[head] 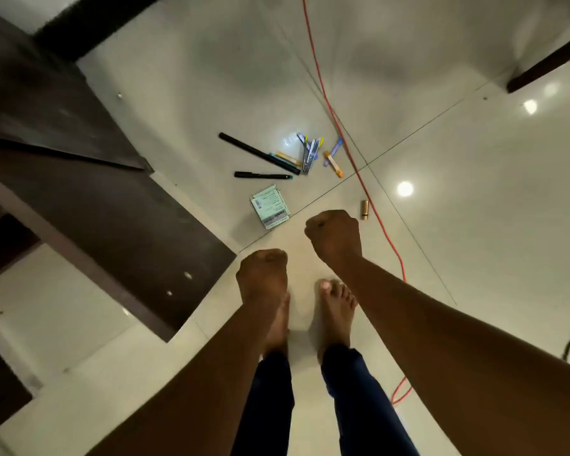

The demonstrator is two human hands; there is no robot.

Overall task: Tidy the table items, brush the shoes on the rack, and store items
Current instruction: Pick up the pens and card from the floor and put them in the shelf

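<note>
A: What's lying on the floor?

B: Glossy pale tiles, and at twelve o'clock from the bare feet a scatter of pens, some thin coloured sticks I can't identify, and a small green carton nearest the toes. A little brass-coloured tube sits at one o'clock beside an orange cable.

A: Hands?

B: The left hand and right hand are both curled into fists, apparently empty, above the floor.

A: Handling?

B: All light, I'd judge. The pens are stiff, smooth and will roll, so pinch mid-barrel. The carton's cardboard is crushable, so grip its edges.
</note>
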